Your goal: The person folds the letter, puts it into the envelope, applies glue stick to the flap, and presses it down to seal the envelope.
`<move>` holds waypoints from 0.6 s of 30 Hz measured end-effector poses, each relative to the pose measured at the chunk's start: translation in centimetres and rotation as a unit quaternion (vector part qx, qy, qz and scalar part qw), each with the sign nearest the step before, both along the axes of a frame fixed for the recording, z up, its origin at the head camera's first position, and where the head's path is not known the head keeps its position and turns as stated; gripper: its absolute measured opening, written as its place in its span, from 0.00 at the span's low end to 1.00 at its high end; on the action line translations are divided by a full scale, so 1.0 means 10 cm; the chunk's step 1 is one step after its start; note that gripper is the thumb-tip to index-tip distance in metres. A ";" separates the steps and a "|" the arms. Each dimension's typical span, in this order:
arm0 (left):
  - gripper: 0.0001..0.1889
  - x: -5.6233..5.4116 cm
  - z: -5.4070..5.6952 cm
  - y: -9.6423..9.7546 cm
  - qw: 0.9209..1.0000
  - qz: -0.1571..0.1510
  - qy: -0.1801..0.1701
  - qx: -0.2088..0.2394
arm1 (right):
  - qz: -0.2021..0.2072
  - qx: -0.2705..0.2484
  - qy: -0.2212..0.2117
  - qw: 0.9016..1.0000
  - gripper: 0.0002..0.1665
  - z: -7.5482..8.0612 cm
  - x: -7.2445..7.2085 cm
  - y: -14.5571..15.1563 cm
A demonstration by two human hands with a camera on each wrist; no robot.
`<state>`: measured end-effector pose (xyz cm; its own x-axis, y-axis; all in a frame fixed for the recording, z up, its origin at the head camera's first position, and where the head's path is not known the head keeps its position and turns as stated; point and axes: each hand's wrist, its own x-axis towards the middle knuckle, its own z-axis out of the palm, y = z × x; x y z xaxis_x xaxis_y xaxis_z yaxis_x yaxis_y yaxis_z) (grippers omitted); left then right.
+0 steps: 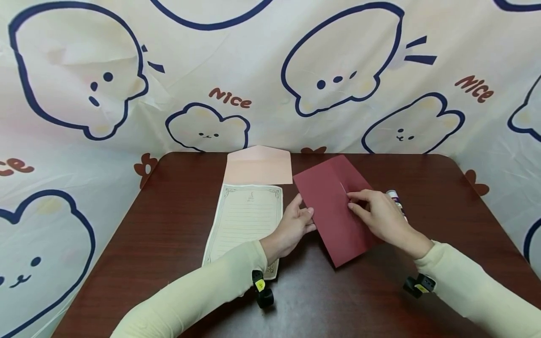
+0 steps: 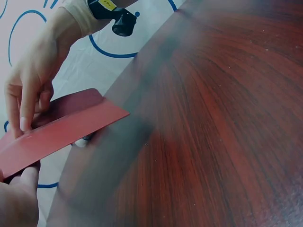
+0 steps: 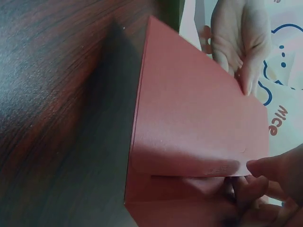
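A dark red envelope point(image 1: 325, 202) is held tilted above the table, its pocket edge facing the right hand. My left hand point(image 1: 293, 223) grips its left edge, the thumb on the front face and the fingers behind. My right hand point(image 1: 382, 216) pinches the edge of the pocket. In the right wrist view the right thumb point(image 3: 270, 165) lies on the front panel of the envelope point(image 3: 189, 109), with fingers inside the slightly gaping opening. The left wrist view shows the envelope point(image 2: 71, 127) nearly edge-on. What is inside the pocket cannot be seen.
A cream lined letter sheet point(image 1: 249, 211) with an ornate border lies left of the hands. Beyond it is a pale pink envelope point(image 1: 258, 171) with its flap up. A small white tube point(image 1: 393, 195), partly hidden, lies behind the right hand on the brown table point(image 1: 169, 225).
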<state>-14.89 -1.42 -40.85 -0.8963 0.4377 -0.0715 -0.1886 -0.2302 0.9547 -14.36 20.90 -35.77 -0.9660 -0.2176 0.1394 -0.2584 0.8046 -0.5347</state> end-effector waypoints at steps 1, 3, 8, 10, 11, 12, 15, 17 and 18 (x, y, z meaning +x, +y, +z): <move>0.23 0.00 0.00 0.00 1.000 0.005 -0.002 0.001 | 0.000 -0.001 0.000 1.000 0.20 0.01 0.00 -0.01; 0.23 0.00 0.00 0.01 1.000 0.015 -0.001 -0.002 | 0.003 -0.009 -0.001 1.000 0.22 0.02 0.00 -0.02; 0.24 0.02 0.01 0.02 0.999 0.038 -0.004 -0.014 | -0.002 -0.031 0.001 1.000 0.24 0.02 0.00 -0.04; 0.23 0.03 0.01 0.02 0.999 0.049 -0.004 -0.020 | -0.006 -0.036 -0.002 0.999 0.23 0.01 0.00 -0.04; 0.22 0.03 0.01 0.02 0.998 0.054 -0.002 -0.022 | -0.006 -0.039 -0.006 0.999 0.22 0.01 0.01 -0.03; 0.22 0.03 0.01 0.02 0.998 0.061 -0.002 -0.021 | -0.005 -0.044 -0.011 0.999 0.22 0.02 0.01 -0.03; 0.21 0.02 0.01 0.02 0.996 0.084 -0.007 -0.017 | -0.001 -0.055 -0.028 0.998 0.22 0.03 0.03 -0.03; 0.20 0.00 0.01 0.01 0.995 0.100 -0.012 -0.017 | 0.001 -0.061 -0.035 0.998 0.21 0.05 0.04 -0.02; 0.20 0.00 0.01 0.01 0.994 0.108 -0.016 -0.018 | 0.001 -0.063 -0.038 0.997 0.20 0.05 0.04 -0.02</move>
<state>-14.93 -1.27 -40.78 -0.9660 0.2324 -0.1130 -0.1684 -0.2346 0.9574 -13.93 20.73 -35.23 -0.9745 -0.2046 0.0920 -0.2145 0.7298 -0.6492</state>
